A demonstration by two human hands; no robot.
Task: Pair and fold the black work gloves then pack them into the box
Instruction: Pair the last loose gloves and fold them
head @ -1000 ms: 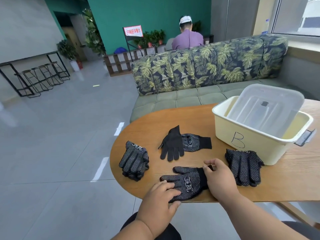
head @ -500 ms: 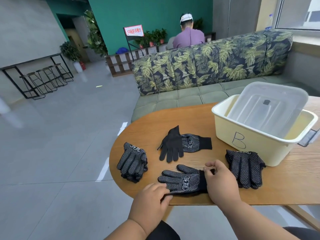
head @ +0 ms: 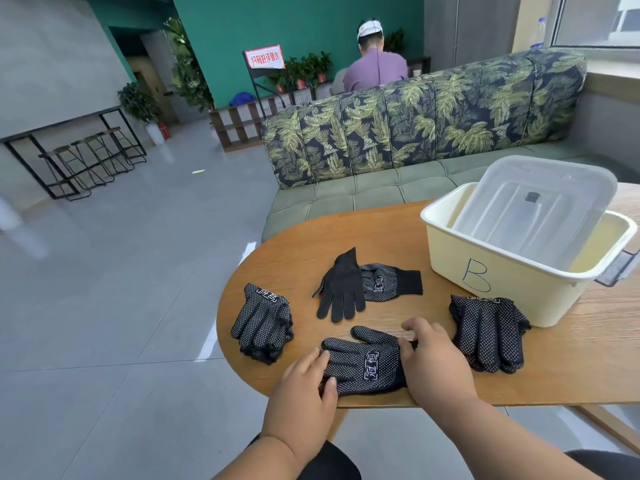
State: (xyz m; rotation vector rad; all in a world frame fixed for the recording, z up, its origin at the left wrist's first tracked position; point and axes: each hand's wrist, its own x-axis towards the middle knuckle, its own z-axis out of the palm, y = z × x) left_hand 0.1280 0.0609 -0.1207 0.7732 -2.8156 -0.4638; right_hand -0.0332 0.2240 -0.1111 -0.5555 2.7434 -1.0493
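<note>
A black dotted glove pair [head: 363, 365] lies flat near the table's front edge, fingers pointing left. My left hand [head: 304, 386] rests on its fingertips with fingers fairly straight. My right hand [head: 433, 362] covers the cuff end and grips it with curled fingers. A folded glove bundle [head: 263, 327] sits to the left and another bundle [head: 488, 330] to the right. Behind, a plain black glove [head: 343, 292] overlaps a dotted glove [head: 384, 285]. The cream box [head: 485, 271] marked B stands at the back right.
A clear plastic lid [head: 540, 209] leans tilted inside the box. The wooden table [head: 571, 362] ends in a rounded edge on the left. A leaf-patterned sofa [head: 415, 126] stands behind the table, and a person sits beyond it, back turned.
My left hand has moved forward from the table's edge onto the glove's fingertips. The glove now lies a little further onto the table, with my right hand still at its cuff.
</note>
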